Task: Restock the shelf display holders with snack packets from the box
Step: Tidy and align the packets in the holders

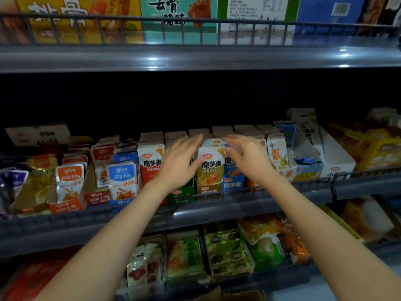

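Observation:
On the middle shelf stand several cardboard display holders packed with snack packets. My left hand [181,162] and my right hand [249,157] reach in on either side of the row of olive-yellow packets [211,168] in the yellow holder [208,191]. Both hands have straight, spread fingers and hold nothing; they flank the top of that row, blurred by motion. A red-packet row [150,164] stands left of my left hand, and a blue holder [233,183] sits partly behind my right hand. The green holder [181,195] lies under my left wrist. No supply box is in view.
A dark wire rail [282,187] runs along the shelf front. Fish-snack packets [122,181] fill holders at left; a white, nearly bare holder [334,155] stands at right. Large boxes sit on the shelf above [195,57]; more packets fill the shelf below.

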Demonstrator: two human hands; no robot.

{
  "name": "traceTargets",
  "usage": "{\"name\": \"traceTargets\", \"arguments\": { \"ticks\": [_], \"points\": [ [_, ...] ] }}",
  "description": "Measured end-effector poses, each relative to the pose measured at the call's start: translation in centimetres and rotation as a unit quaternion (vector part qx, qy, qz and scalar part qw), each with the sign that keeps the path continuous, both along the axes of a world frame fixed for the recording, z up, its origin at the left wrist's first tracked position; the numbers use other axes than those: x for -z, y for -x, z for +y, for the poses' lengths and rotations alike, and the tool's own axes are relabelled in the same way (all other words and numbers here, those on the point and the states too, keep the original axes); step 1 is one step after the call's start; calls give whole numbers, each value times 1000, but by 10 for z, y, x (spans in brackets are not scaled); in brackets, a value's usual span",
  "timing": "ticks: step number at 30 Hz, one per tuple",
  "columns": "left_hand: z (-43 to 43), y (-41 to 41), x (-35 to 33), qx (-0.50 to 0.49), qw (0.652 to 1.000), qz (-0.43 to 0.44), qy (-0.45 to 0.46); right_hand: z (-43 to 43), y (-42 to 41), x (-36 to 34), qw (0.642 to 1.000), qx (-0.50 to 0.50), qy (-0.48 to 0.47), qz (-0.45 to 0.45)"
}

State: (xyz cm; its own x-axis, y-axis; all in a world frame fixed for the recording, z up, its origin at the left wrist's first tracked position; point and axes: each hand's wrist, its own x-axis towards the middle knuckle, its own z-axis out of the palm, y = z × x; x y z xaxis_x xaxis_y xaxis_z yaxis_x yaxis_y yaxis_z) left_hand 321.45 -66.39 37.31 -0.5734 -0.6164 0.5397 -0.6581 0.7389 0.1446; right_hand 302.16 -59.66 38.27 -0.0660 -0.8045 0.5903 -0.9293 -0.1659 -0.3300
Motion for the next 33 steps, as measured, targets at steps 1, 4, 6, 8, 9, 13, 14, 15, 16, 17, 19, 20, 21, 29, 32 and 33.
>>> {"name": "traceTargets", "arguments": {
  "ticks": [1, 4, 6, 8, 9, 13, 14, 15, 16, 17, 19, 20, 21, 29, 32, 33],
  "points": [
    [7, -5, 2, 4, 999, 46, -21, 10, -1, 4, 999, 4, 28, -35],
    [33, -24, 17, -19, 984, 167, -58, 51, -7, 21, 988, -6, 43, -146],
    [54, -41, 36, -28, 979, 195, -48, 80, -13, 43, 974, -26, -4, -223],
    [77, -58, 64, -18, 977, 206, -54, 108, -21, 72, 949, -52, -67, -303],
    [90, -66, 81, -12, 976, 204, -69, 122, -26, 89, 937, -59, -98, -331],
    [139, -93, 160, -13, 975, 168, -145, 168, -48, 165, 896, -44, -259, -359],
    [150, -99, 180, -23, 973, 158, -166, 176, -52, 186, 883, -35, -301, -357],
    [160, -106, 201, -37, 970, 146, -190, 184, -58, 209, 870, -22, -343, -355],
    [170, -112, 221, -51, 966, 134, -216, 192, -63, 231, 853, -7, -380, -357],
    [180, -117, 240, -66, 959, 125, -246, 198, -68, 253, 835, 5, -408, -369],
    [195, -126, 276, -96, 939, 108, -313, 209, -78, 297, 807, 28, -445, -387],
    [201, -130, 293, -107, 928, 100, -342, 213, -82, 318, 802, 41, -455, -385],
    [206, -134, 310, -116, 921, 90, -362, 216, -86, 338, 796, 54, -465, -383],
    [207, -178, 411, -246, 913, 27, -325, 204, -143, 465, 746, 83, -546, -372],
    [197, -184, 432, -238, 913, 22, -331, 185, -165, 495, 745, 96, -534, -388],
    [192, -184, 435, -234, 914, 23, -332, 177, -171, 502, 735, 110, -535, -401]
  ]
}}
